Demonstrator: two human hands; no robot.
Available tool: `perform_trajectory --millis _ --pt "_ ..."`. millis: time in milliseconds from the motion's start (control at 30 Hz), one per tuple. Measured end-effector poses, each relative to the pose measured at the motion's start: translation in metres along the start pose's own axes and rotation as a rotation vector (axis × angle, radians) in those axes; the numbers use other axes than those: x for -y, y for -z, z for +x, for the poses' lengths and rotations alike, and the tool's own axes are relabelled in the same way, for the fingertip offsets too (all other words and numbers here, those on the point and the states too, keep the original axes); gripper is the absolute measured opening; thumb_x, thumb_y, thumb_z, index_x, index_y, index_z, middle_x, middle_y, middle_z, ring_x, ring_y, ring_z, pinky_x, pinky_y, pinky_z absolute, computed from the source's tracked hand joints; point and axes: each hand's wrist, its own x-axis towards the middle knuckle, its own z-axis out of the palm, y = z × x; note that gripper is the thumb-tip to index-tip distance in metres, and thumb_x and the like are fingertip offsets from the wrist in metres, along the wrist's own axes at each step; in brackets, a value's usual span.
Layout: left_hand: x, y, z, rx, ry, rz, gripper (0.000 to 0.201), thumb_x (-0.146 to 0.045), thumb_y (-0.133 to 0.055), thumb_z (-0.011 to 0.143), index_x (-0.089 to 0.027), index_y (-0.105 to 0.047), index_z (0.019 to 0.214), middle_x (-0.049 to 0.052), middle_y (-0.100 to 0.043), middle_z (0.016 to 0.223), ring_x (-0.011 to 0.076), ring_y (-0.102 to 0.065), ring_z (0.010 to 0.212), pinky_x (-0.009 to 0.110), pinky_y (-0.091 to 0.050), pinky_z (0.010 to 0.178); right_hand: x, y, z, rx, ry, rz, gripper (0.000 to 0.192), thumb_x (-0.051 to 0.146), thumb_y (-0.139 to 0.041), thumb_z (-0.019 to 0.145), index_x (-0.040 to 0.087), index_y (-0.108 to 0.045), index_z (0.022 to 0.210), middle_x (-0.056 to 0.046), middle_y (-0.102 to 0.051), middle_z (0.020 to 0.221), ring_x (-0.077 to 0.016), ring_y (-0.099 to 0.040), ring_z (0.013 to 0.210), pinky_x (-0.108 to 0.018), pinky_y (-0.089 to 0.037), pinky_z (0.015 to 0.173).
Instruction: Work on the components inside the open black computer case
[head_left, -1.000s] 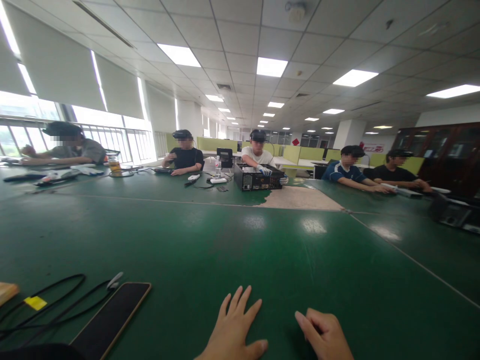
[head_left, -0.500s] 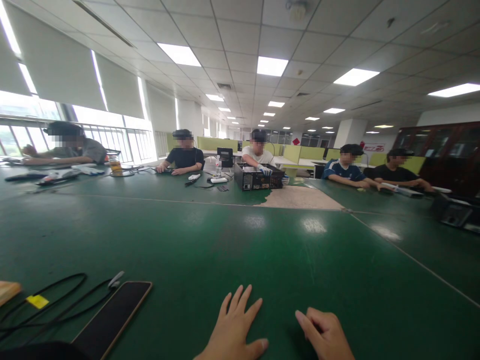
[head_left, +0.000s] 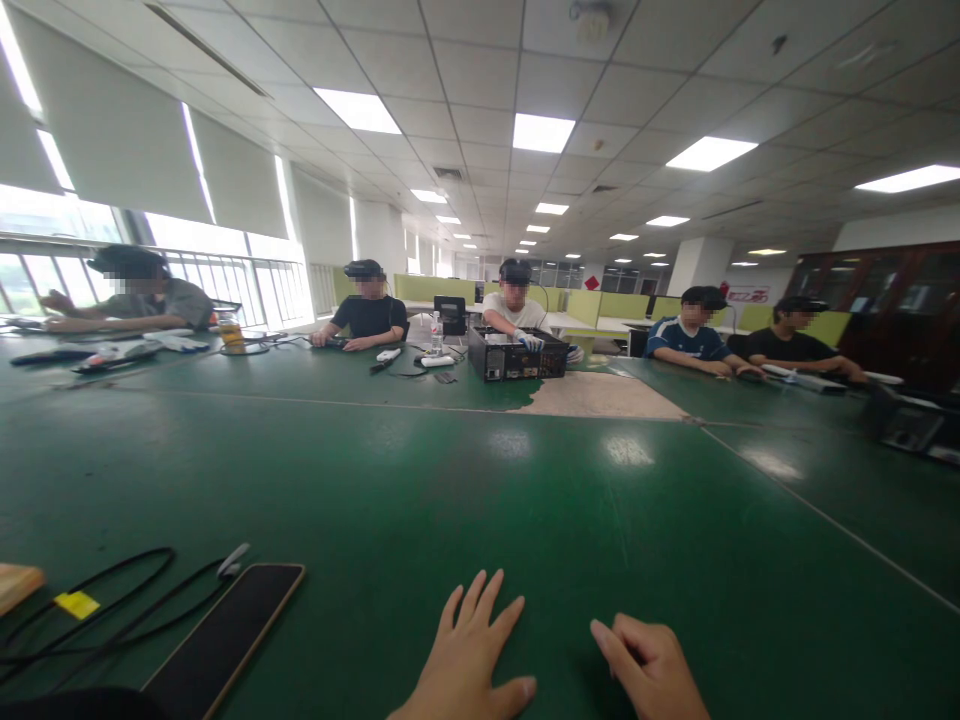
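My left hand (head_left: 472, 650) lies palm down on the green tabletop (head_left: 360, 500), fingers spread, with nothing in it. To its right rests my right hand (head_left: 651, 665), its fingers curled in a loose fist and the thumb along the side; no object shows in it. The two hands are apart. Left of my left hand lies a phone (head_left: 229, 635) with a dark screen, touched by neither hand. Beside the phone a black cable (head_left: 142, 570) with a yellow tag (head_left: 77, 604) runs in loops.
A wooden piece (head_left: 19, 585) sits at the left edge. Across the table, a gloved person works at a black computer case (head_left: 517, 358); a bottle (head_left: 436, 335) stands beside it. Several other people sit around the far side. Another dark device (head_left: 911, 425) is at the right.
My two hands, the phone and the cable stay where they were. Across the table, the seated people have shifted only slightly.
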Motion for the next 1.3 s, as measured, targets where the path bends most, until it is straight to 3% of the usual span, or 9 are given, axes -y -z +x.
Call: perform_trajectory --millis 600,767,900,1067,1167,1300 --pt "0.0 -0.001 0.001 0.0 0.001 0.027 0.074 -0.056 -0.057 0.076 -0.033 -0.035 0.143 0.003 -0.011 0.156 0.0267 -0.002 0.143 0.05 -0.001 0.115 0.009 0.0 0.0 -0.03 0.008 -0.007 0.05 0.051 -0.039 0.091 0.021 -0.034 0.052 0.004 -0.034 0.051 -0.0118 -0.036 0.05 -0.027 -0.028 0.054" --pt "-0.005 -0.011 0.005 -0.106 0.058 0.009 0.068 -0.052 -0.054 0.078 -0.03 -0.039 0.141 0.002 -0.023 0.154 0.0275 -0.011 0.143 0.053 0.0 0.115 0.01 -0.002 0.0 -0.02 0.017 -0.007 0.05 0.05 -0.038 0.092 0.02 -0.033 0.053 0.004 -0.033 0.051 -0.0111 -0.036 0.05 -0.026 -0.027 0.053" --pt "-0.019 -0.023 0.008 -0.226 -0.098 -0.186 0.063 -0.055 -0.043 0.086 -0.023 -0.043 0.14 0.004 -0.03 0.152 0.0239 -0.02 0.142 0.043 -0.014 0.117 0.019 -0.004 -0.002 0.005 0.069 -0.045 0.048 0.049 -0.043 0.089 0.019 -0.038 0.051 0.005 -0.035 0.048 -0.0105 -0.037 0.048 -0.026 -0.027 0.052" --pt "-0.037 -0.028 -0.001 -0.154 -0.359 -0.518 0.073 -0.066 -0.036 0.086 -0.019 -0.04 0.141 0.006 -0.031 0.151 0.0233 -0.027 0.139 0.037 -0.022 0.115 0.031 -0.01 -0.01 0.102 0.053 -0.126 0.024 0.035 -0.064 0.071 0.018 -0.056 0.055 0.003 -0.049 0.049 -0.0127 -0.044 0.051 -0.026 -0.028 0.053" --pt "-0.047 -0.028 -0.013 -0.124 -0.461 -0.644 0.073 -0.069 -0.038 0.084 -0.023 -0.042 0.14 0.005 -0.031 0.151 0.026 -0.026 0.139 0.04 -0.025 0.114 0.037 -0.02 -0.017 0.164 -0.019 0.028 0.017 0.026 -0.066 0.066 0.02 -0.058 0.052 0.003 -0.049 0.047 -0.0125 -0.044 0.048 -0.024 -0.028 0.046" --pt "-0.064 -0.027 -0.03 -0.083 -0.518 -0.794 0.06 -0.065 -0.036 0.088 -0.026 -0.057 0.128 0.009 -0.049 0.14 0.0294 -0.042 0.129 0.044 -0.039 0.104 0.047 -0.028 -0.028 0.145 0.014 0.32 0.019 0.039 -0.058 0.077 0.024 -0.067 0.069 0.0 -0.059 0.061 -0.0148 -0.054 0.054 -0.023 -0.042 0.047"
